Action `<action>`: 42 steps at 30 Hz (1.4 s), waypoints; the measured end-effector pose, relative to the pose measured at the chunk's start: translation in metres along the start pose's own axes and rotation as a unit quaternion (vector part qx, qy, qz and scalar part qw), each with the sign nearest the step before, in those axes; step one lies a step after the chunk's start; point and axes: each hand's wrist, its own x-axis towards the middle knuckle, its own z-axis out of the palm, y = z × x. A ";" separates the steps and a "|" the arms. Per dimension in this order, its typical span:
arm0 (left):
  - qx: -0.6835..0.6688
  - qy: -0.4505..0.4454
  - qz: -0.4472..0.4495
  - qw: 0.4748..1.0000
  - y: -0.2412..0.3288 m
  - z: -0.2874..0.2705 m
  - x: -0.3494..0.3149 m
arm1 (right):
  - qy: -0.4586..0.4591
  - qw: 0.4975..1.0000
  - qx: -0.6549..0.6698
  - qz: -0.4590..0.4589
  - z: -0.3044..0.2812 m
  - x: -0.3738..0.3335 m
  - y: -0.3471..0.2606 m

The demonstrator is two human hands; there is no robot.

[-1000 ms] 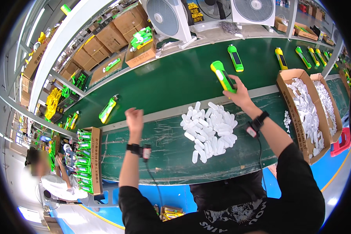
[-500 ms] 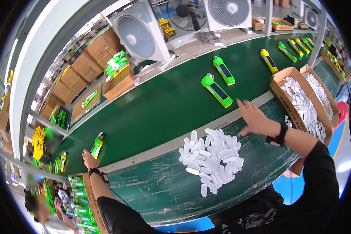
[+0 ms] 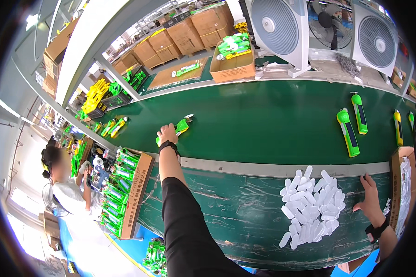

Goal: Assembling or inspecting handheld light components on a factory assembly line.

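Left hand (image 3: 167, 135): stretched far out over the green conveyor belt (image 3: 272, 120), fingers closed around the rear end of a green flashlight (image 3: 178, 128); wrist wears a black band.
Flashlight location: on the belt at far left, lying flat, silver reflector head pointing right and away, body partly hidden under the hand.
Handling, judged: rigid plastic shell, light, smooth and a bit slippery; lens end looks the fragile part, so hold at mid-body or the handle end, not at the reflector.
Right hand (image 3: 369, 197): resting on the near worktop (image 3: 226, 212), fingers spread and holding nothing, fingertips touching the right edge of a pile of white plastic pieces (image 3: 309, 205).
White pieces, judged: small, light, loose, would scatter easily; pinch one at a time.
Other flashlights: two green ones (image 3: 348, 131) lie side by side on the belt at right, well apart from either hand.
Cardboard box (image 3: 401, 194): right edge, holds more white pieces.
Tray of green flashlights (image 3: 125, 187): near left, beside a co-worker.
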 end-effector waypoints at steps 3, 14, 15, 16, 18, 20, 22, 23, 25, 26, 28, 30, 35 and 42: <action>0.014 -0.041 0.042 0.998 0.008 -0.016 -0.008 | 0.002 1.000 0.011 0.016 0.002 0.000 0.009; -0.679 -0.178 0.136 0.699 0.112 -0.109 -0.115 | 0.036 0.999 0.033 0.010 0.010 0.000 0.024; -0.730 -0.213 0.104 0.641 0.132 -0.122 -0.141 | 0.035 0.999 0.031 -0.009 0.011 0.000 0.024; -0.770 -0.236 0.081 0.586 0.150 -0.121 -0.162 | 0.035 0.999 0.028 -0.030 0.011 0.003 0.023; -0.816 -0.297 0.022 0.495 0.198 -0.133 -0.217 | 0.031 0.998 0.027 -0.040 0.011 0.001 0.024; -0.830 -0.340 -0.002 0.442 0.246 -0.142 -0.270 | 0.065 0.993 0.043 -0.092 0.015 -0.006 0.030; -0.841 -0.435 -0.017 0.321 0.284 -0.140 -0.316 | 0.031 0.969 0.230 -0.081 -0.016 -0.025 -0.039; -0.844 -0.450 -0.040 0.288 0.300 -0.146 -0.339 | -0.006 0.913 0.405 -0.058 -0.030 -0.039 -0.076; -0.850 -0.510 -0.018 0.131 0.324 -0.136 -0.369 | 0.017 0.897 0.426 -0.113 -0.041 -0.061 -0.109; -0.861 -0.489 -0.015 0.142 0.336 -0.130 -0.381 | 0.025 0.914 0.384 -0.126 -0.047 -0.070 -0.122; -0.868 -0.472 -0.008 0.153 0.355 -0.125 -0.404 | 0.041 0.936 0.295 -0.187 -0.051 -0.083 -0.130; -0.888 -0.387 0.001 0.248 0.370 -0.129 -0.419 | 0.057 0.943 0.241 -0.223 -0.047 -0.087 -0.124; -0.885 -0.362 -0.052 0.289 0.372 -0.138 -0.446 | 0.131 0.947 0.199 -0.215 -0.032 -0.100 -0.111; -0.909 -0.350 -0.068 0.217 0.368 -0.139 -0.472 | 0.054 0.953 0.266 -0.138 -0.025 -0.110 -0.101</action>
